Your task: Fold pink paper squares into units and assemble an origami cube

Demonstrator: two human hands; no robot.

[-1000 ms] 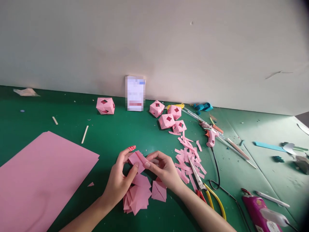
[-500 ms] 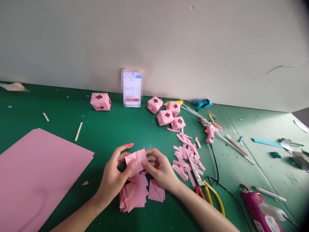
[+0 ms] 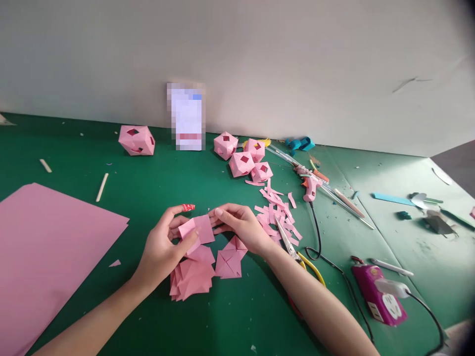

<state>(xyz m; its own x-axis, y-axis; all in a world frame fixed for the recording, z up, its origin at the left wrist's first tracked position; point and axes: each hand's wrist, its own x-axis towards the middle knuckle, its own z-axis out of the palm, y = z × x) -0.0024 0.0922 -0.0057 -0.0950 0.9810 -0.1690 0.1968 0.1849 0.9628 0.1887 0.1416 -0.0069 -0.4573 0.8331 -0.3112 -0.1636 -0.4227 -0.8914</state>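
My left hand [image 3: 162, 243] pinches a creased pink paper square [image 3: 205, 229], thumb on its front and fingers behind; a red patterned wrap [image 3: 188, 207] covers one fingertip. At the square's right edge is my right hand [image 3: 242, 225], fingers stretched out, thumb lifted off the paper. Whether those fingertips press on the edge is hard to see. Under the hands lies a fanned stack of pink paper squares [image 3: 193, 279]. Beside it, pink squares with folded-in corners [image 3: 228, 264] overlap, partly below my right hand.
Large pink sheets [image 3: 55, 257] lie left. Hollow pink paper shapes [image 3: 242, 164] stand near the wall by a propped, blurred screen [image 3: 187, 116]. Paper strips [image 3: 276, 207], scissors [image 3: 286, 240], yellow-handled pliers [image 3: 313, 269], a corded glue gun [image 3: 311, 188] and a purple power strip [image 3: 380, 296] are right.
My right thumb has come off the paper square and the hand has shifted to its right edge. More folded squares show beside the stack. The whole view has shifted.
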